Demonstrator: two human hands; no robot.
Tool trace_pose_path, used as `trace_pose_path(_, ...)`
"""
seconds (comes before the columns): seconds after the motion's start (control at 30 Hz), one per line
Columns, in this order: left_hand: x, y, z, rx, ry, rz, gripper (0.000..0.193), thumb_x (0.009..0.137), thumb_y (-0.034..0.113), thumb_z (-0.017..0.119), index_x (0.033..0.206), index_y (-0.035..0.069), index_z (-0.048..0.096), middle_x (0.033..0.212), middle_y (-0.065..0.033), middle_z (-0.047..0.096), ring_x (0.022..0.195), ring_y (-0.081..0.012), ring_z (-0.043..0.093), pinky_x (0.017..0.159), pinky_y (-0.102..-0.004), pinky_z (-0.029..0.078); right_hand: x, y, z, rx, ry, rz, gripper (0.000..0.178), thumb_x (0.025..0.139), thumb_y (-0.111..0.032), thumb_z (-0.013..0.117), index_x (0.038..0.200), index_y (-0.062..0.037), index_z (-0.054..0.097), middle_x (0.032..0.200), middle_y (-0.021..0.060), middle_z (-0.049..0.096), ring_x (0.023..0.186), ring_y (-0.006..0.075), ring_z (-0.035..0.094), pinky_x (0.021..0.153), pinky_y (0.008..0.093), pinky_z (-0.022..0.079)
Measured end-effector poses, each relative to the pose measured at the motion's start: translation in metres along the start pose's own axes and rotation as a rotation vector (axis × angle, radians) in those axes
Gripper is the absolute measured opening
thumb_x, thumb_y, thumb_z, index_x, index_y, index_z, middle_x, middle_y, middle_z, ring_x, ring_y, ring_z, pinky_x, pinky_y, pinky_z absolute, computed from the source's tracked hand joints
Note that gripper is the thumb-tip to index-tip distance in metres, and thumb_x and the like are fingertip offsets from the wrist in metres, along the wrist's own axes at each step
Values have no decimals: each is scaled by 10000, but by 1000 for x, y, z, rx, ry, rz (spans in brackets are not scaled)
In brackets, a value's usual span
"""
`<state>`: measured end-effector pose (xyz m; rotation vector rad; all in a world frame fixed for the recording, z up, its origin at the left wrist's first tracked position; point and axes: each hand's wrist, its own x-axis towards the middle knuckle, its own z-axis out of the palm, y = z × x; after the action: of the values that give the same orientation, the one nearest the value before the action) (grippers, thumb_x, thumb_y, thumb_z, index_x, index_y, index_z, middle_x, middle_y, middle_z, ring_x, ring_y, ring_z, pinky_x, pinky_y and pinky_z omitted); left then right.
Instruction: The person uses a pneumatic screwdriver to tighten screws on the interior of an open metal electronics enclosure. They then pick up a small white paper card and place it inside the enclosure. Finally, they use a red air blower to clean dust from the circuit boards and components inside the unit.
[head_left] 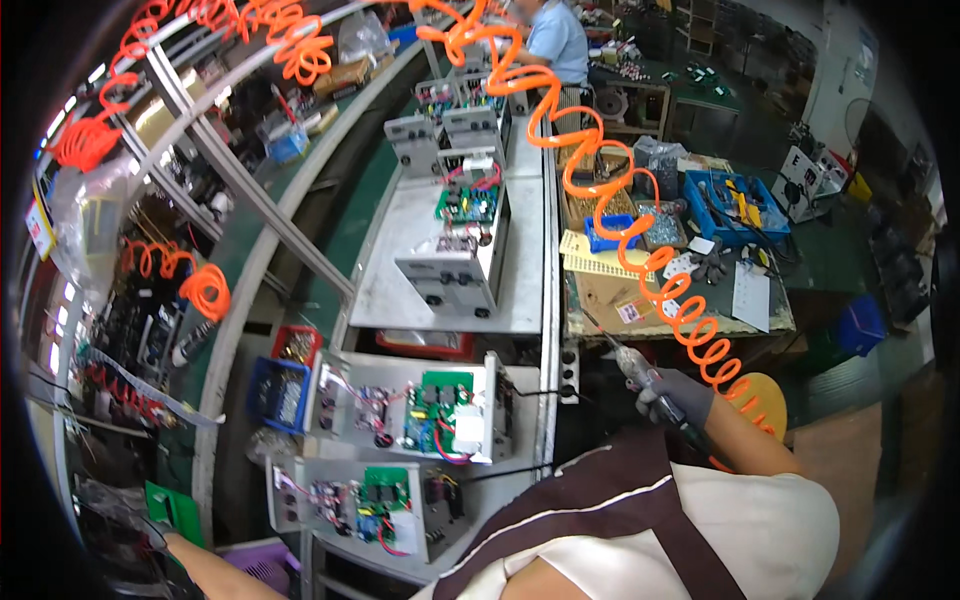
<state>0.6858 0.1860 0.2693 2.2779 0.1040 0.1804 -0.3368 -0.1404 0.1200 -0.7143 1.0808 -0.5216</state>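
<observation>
Here, the screwdriver (636,367) crosses the right grip (680,396); tip (597,326) forward-left.

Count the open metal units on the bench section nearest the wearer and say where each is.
2: the upper unit at that section's far end, and the lower unit nearer the picture's bottom edge. None seems hidden there.

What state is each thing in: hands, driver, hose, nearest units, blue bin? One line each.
Right hand: gloved, closed around the driver.
Driver: held, its bit clear of the units.
Left hand: beside a green panel, grip unclear.
Orange hose: coiled, stretched out.
Nearest two units: open, circuit boards exposed.
Blue bin: open, holding small parts.
</observation>
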Motion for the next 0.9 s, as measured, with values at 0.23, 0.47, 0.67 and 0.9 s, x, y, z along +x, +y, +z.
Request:
trace_pose_path(0.23, -163, -113, -31, -712, -49, -224, 526, 868, 445, 407, 1303, 150, 432, 1308, -42, 479, 1128, -228, 478, 889, -461, 366, 21, -16, 1, -43, -175, 48, 386, 703, -119, 588, 1058, -12, 479, 711, 50, 549, 519, 107, 522, 476, 212, 441)
trace_pose_path(0.47, -675, -15, 24, -802, -759, -109, 363, 769, 261, 656, 1010, 0, 582, 676, 29, 510, 532, -14, 425, 441, -147, 324, 66, -30, -19, -224, -393, 129, 432, 694, -99, 610, 1097, -32, 469, 776, 75, 567, 613, 125, 555, 527, 246, 457)
trace_pose_path(0.67, -843, -10, 159, -1261, -1003, -563, 296, 868, 171, 563, 1097, -16, 545, 813, -42, 579, 631, -108, 508, 539, -197, 412, 69, -60, -34, -531, -720, 67, 468, 668, -107, 670, 1084, -36, 465, 868, 60, 562, 754, 130, 548, 693, 276, 445)
trace_pose_path(0.9, -894, 11, 209, -1461, -1058, -617, 280, 941, 285, 480, 1041, 28, 525, 673, -3, 468, 538, -83, 400, 432, -184, 325, 79, -74, -76, -911, -960, 23, 559, 655, -229, 684, 1124, -19, 463, 935, 79, 539, 838, 150, 516, 748, 280, 429)
